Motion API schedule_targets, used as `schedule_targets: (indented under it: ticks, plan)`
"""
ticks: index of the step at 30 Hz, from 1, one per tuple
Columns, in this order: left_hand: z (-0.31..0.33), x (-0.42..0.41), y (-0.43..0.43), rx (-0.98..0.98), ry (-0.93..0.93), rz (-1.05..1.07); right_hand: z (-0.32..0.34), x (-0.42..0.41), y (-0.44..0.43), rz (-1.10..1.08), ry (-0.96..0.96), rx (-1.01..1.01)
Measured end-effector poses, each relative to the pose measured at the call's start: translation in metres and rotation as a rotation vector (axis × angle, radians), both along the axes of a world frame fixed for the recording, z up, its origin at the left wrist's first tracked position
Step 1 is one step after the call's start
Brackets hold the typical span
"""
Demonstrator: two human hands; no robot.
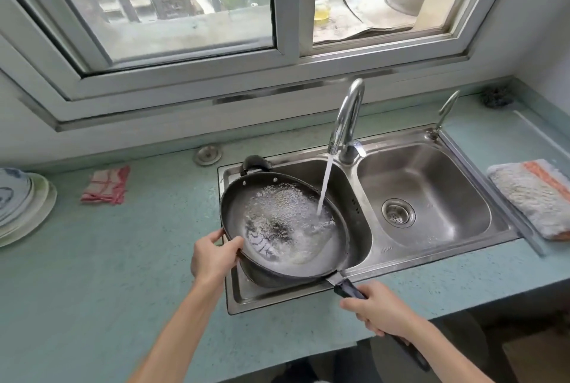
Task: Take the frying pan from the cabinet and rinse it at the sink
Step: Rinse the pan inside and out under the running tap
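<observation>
A dark frying pan (336, 247) with a small helper handle at its far side is held over the left basin of a steel double sink (364, 265). Water runs from the chrome tap (347, 117) into the pan and foams in its bottom. My left hand (212, 256) grips the pan's near-left rim, thumb over the edge. My right hand (377, 308) is wrapped round the pan's long black handle, which sticks out past the counter's front edge.
The right basin (431, 173) has a drain strainer. A red checked cloth (105, 185) and stacked plates (18, 206) lie on the green counter at left. A folded towel (533, 197) lies at right, a steel scourer (496, 97) at the back.
</observation>
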State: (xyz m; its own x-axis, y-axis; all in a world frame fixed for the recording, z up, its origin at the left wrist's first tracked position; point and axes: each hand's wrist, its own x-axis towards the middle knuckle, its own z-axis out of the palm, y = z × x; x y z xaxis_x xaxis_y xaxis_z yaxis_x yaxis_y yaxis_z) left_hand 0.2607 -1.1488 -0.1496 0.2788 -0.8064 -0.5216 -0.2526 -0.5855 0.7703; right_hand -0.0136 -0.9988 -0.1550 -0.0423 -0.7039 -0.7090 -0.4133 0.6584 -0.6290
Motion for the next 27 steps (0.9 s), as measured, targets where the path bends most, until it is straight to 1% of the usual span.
schedule_targets:
  ticks: [3, 6, 10, 11, 15, 19, 24, 27]
  plan:
    - [0.003, -0.005, 0.002, -0.043, -0.068, 0.037, -0.008, -0.008, -0.012, 0.024, 0.018, -0.011]
    - [0.026, -0.016, 0.008, -0.038, -0.191, 0.03, -0.015, -0.013, -0.026, 0.064, 0.075, -0.058]
    - [0.042, -0.026, 0.004, -0.052, -0.284, 0.026, -0.028, -0.018, -0.046, 0.134, 0.269, -0.143]
    - [0.047, -0.029, 0.004, -0.055, -0.303, 0.024, -0.033, -0.018, -0.049, 0.152, 0.292, -0.153]
    - [0.062, -0.045, 0.002, -0.102, -0.423, 0.029, -0.047, -0.022, -0.056, 0.207, 0.31, -0.176]
    - [0.077, -0.065, 0.0, -0.128, -0.512, 0.041, -0.055, -0.029, -0.064, 0.217, 0.318, -0.219]
    - [0.086, -0.087, 0.002, -0.133, -0.571, 0.055, -0.06, -0.049, -0.076, 0.246, 0.235, -0.216]
    - [0.094, -0.106, 0.006, -0.155, -0.571, 0.1, -0.062, -0.063, -0.085, 0.274, 0.171, -0.222]
